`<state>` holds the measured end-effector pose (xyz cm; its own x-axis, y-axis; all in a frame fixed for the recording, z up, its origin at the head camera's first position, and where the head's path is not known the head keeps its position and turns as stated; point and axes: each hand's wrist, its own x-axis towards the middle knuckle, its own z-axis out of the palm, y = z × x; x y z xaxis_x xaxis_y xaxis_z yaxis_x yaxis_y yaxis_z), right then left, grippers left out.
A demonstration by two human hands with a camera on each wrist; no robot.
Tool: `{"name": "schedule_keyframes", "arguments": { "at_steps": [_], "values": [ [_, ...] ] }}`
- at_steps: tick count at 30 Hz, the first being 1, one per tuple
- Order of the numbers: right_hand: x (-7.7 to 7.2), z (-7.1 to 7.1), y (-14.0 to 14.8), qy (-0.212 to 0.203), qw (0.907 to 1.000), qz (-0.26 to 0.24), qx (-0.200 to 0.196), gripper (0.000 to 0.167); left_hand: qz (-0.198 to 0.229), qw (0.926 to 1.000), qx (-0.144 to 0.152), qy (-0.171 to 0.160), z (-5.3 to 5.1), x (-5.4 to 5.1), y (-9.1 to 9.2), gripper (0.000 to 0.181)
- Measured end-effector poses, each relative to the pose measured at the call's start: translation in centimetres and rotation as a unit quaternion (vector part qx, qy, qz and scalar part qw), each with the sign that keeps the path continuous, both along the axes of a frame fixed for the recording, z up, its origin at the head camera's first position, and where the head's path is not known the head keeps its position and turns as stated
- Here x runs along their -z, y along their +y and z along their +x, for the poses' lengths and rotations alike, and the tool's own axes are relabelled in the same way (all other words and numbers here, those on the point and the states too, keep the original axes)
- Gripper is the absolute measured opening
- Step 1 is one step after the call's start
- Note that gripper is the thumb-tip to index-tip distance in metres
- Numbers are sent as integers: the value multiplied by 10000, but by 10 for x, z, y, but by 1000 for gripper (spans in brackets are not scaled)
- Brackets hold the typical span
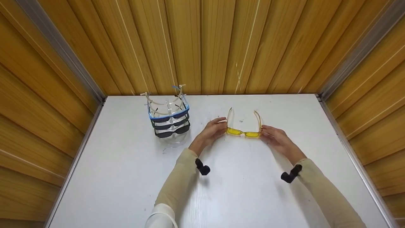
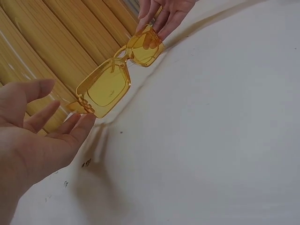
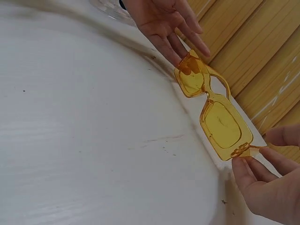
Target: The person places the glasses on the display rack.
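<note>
Yellow-tinted sunglasses (image 1: 243, 133) with translucent frames are between both hands, lenses toward me and arms unfolded toward the back wall. My left hand (image 1: 212, 130) touches their left hinge corner with its fingertips; in the left wrist view its thumb (image 2: 40, 89) stands away from the frame. At the opposite corner, the fingertips of my right hand (image 1: 278, 139) touch the hinge. The right wrist view shows that hand's thumb (image 3: 283, 136) apart from the lens. Some fingers show through the yellow lenses (image 3: 224, 124). Whether the sunglasses touch the tabletop, I cannot tell.
Left of the hands stands a clear display rack (image 1: 171, 110) carrying several dark-lensed sunglasses, a blue-framed pair (image 1: 169, 116) uppermost. Beneath everything is a white tabletop (image 1: 221, 190) with small marks. Wood-patterned panels (image 1: 218, 47) enclose the back and sides.
</note>
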<state>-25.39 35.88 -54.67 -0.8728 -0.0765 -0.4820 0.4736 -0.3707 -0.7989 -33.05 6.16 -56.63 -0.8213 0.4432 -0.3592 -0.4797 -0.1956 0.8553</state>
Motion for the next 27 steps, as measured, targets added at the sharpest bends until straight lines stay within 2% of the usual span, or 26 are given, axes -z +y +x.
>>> {"name": "schedule_keyframes", "arguments": {
  "at_steps": [6,10,15,22,27],
  "values": [
    [-2,9,-10,-35,9999,21,-126,64,-35,9997,162,179,11,-2,-18,50],
    [-1,16,-15,-56,9995,142,-279,60,-30,9994,287,203,22,-5,-29,51],
    [0,26,-19,-77,9986,293,-432,59,-114,9977,608,279,37,-10,-41,53],
    [2,38,-30,-155,9964,379,-736,62,-383,9963,759,72,57,-17,-59,63],
    [3,45,-41,-128,9934,347,-1083,63,-572,9952,791,-14,71,-19,-75,62]
  ]
}}
